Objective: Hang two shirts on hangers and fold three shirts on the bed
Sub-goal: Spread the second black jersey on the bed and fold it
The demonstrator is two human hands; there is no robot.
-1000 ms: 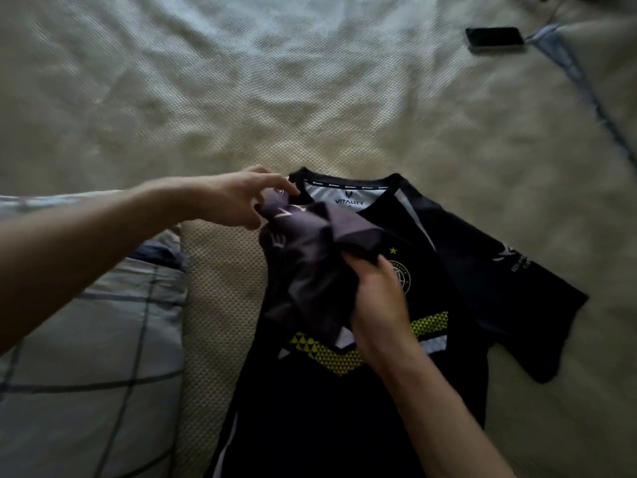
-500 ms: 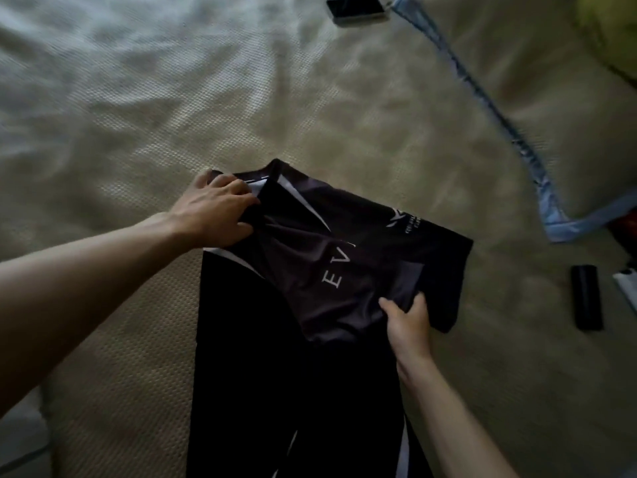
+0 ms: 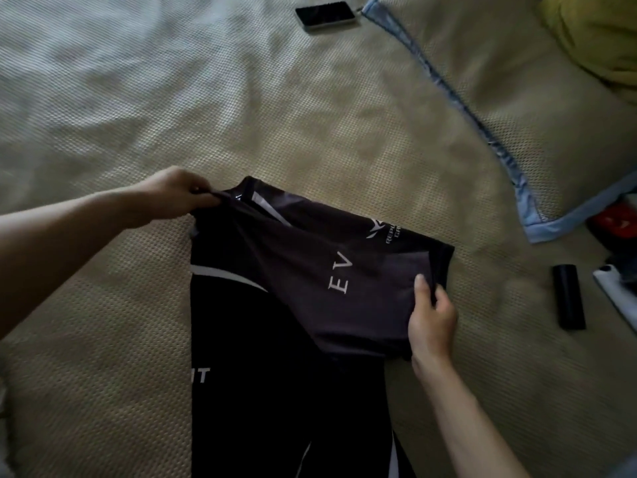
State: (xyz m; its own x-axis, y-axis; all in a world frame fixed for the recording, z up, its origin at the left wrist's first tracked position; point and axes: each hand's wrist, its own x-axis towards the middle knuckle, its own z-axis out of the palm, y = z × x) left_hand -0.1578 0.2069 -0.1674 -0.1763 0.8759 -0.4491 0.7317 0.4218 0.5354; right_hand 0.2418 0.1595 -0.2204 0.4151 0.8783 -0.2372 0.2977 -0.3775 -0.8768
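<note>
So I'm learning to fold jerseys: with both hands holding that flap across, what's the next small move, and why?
Probably lower the flap flat onto the shirt and smooth it. The left hand pinches the shoulder by the collar, the right hand pinches the flap's edge, and the panel between them looks stretched and slightly raised, so the fold isn't yet set down.

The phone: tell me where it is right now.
In the head view the phone lies on the bedspread at the top edge, just left of the blue-trimmed pillow's corner, well beyond the black shirt.
</note>
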